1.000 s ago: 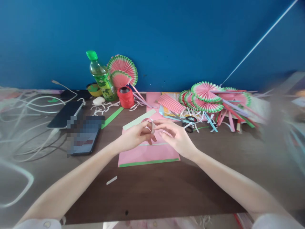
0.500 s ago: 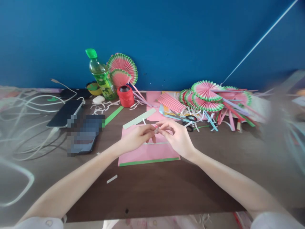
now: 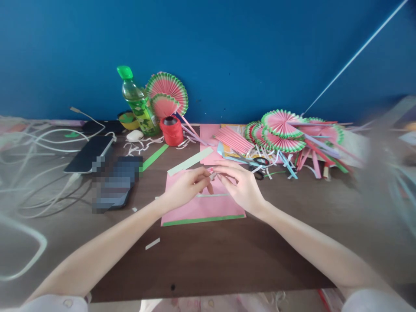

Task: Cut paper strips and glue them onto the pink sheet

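Observation:
My left hand (image 3: 185, 187) and my right hand (image 3: 242, 186) meet above a pink paper sheet (image 3: 201, 208) with a green lower edge. Both hands pinch a small roll of tape (image 3: 212, 175) between their fingertips; the roll is mostly hidden by the fingers. A pale green paper strip (image 3: 190, 161) lies just beyond the hands. Black-handled scissors (image 3: 258, 167) lie to the right of my right hand.
Finished pink and green paper fans (image 3: 282, 132) and loose strips pile up at the back right. Two fans (image 3: 167, 95), a green bottle (image 3: 136, 103) and a red spool (image 3: 171, 131) stand against the blue wall. Phones (image 3: 113, 182) and white cables (image 3: 39, 147) lie left.
The tape roll was held up as an open ring a second ago; now both hands have closed in around it and it is mostly covered by fingertips.

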Motion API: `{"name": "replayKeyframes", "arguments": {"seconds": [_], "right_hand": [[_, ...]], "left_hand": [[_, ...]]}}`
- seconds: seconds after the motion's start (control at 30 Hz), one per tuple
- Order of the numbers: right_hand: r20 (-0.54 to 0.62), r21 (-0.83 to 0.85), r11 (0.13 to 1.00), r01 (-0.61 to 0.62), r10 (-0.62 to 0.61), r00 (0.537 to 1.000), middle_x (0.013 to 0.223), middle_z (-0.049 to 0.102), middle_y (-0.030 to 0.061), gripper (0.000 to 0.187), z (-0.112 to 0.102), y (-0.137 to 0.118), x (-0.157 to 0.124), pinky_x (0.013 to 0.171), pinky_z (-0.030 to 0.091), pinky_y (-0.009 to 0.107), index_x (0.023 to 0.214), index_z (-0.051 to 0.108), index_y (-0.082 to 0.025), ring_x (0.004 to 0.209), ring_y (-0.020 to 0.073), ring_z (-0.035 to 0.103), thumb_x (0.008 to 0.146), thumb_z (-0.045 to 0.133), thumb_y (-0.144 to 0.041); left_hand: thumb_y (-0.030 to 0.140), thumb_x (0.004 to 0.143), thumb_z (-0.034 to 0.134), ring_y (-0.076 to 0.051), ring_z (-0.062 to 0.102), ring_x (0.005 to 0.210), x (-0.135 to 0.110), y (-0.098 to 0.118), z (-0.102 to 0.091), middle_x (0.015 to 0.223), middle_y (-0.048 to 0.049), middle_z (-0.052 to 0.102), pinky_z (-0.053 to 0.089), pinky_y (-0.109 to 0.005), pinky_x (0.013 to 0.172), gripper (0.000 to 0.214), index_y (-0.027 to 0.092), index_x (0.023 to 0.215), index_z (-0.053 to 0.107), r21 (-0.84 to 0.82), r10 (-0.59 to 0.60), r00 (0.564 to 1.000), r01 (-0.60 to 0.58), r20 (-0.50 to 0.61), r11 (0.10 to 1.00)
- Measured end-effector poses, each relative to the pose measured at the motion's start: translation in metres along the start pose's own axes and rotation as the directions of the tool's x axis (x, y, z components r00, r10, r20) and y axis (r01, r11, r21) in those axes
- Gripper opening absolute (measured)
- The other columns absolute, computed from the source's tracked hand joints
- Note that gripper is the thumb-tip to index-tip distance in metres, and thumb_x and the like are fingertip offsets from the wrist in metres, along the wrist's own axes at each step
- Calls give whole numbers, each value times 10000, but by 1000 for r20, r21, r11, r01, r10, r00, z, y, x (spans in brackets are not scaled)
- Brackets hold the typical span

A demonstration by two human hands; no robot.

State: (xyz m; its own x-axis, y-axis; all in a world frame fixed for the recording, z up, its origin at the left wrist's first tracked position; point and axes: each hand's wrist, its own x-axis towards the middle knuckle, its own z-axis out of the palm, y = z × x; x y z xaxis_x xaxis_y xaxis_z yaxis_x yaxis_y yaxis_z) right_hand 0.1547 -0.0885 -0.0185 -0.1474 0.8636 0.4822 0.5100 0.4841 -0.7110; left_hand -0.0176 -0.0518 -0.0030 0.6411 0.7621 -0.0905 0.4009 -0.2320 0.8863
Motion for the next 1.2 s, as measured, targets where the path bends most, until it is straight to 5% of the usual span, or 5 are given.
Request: {"name": "replayKeyframes", "arguments": {"seconds": [0.43, 0.77, 0.9, 1.03, 1.2], "right_hand": [[-14, -24, 1000, 7, -7, 1000, 950, 639, 51, 99, 4, 1, -6, 791, 485, 330, 731, 560, -206, 917, 171, 588, 789, 537, -128], [43, -67, 976, 208, -206, 978, 892, 554, 57, 98, 2, 6, -6, 774, 465, 338, 805, 482, -216, 873, 164, 552, 841, 449, -132], [48, -9, 967, 256, -255, 966, 885, 544, 63, 111, 0, 4, -6, 789, 458, 351, 823, 444, -216, 906, 167, 546, 845, 425, -109], [90, 42, 984, 171, -174, 981, 981, 552, 70, 94, -2, 1, -1, 852, 433, 379, 809, 455, -218, 1001, 178, 521, 846, 433, -134], [119, -2, 1000, -15, 15, 993, 941, 558, 57, 82, -19, 10, 12, 760, 459, 326, 874, 502, -208, 911, 172, 536, 799, 506, -174]], "left_hand": [[256, 811, 388, -91, 459, 573, -1, -3, 7, 666, 20, 605, 366, -220, 570, 131, 181, 791, 493, -37, 8, 1000, -8, 0, 999], [227, 795, 397, -81, 404, 515, -3, 8, 4, 516, 51, 478, 333, -222, 552, 116, 169, 715, 457, -244, -7, 999, 17, 42, 970], [266, 811, 386, -77, 365, 500, -1, 5, 0, 516, 50, 433, 319, -226, 547, 169, 170, 681, 435, -234, -1, 1000, -5, -24, 972], [305, 827, 357, -84, 378, 512, 2, 2, -8, 551, 39, 458, 319, -219, 539, 206, 172, 704, 456, -65, 0, 998, -4, -56, 998], [356, 833, 364, -124, 480, 570, 5, -2, -20, 624, 17, 549, 334, -230, 560, 236, 202, 826, 543, 396, 4, 991, 49, -133, 917]]}}
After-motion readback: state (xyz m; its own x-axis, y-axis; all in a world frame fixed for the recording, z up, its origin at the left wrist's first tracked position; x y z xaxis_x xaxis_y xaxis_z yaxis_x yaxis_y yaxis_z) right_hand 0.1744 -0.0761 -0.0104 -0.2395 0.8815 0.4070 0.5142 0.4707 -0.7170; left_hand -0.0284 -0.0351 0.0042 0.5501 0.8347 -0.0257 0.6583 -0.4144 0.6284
